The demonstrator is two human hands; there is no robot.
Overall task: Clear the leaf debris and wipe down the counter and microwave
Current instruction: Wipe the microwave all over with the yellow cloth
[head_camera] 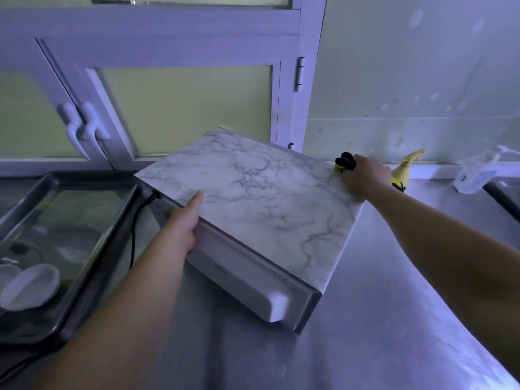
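The microwave (253, 204), its top covered in a white marble pattern, sits skewed on the steel counter (380, 319) with its door handle toward me. My left hand (183, 220) grips its left front corner, thumb lying on the top. My right hand (363, 175) is curled over the far right corner of the top. A black and yellow object (344, 161) shows at its fingers; I cannot tell whether the hand holds it.
A steel sink (64, 220) with white dishes lies at the left, and the microwave's black cord (135, 235) runs down beside it. A yellow spray bottle (405, 170) and a clear bottle (478, 175) stand by the back wall. A window with white handles is behind.
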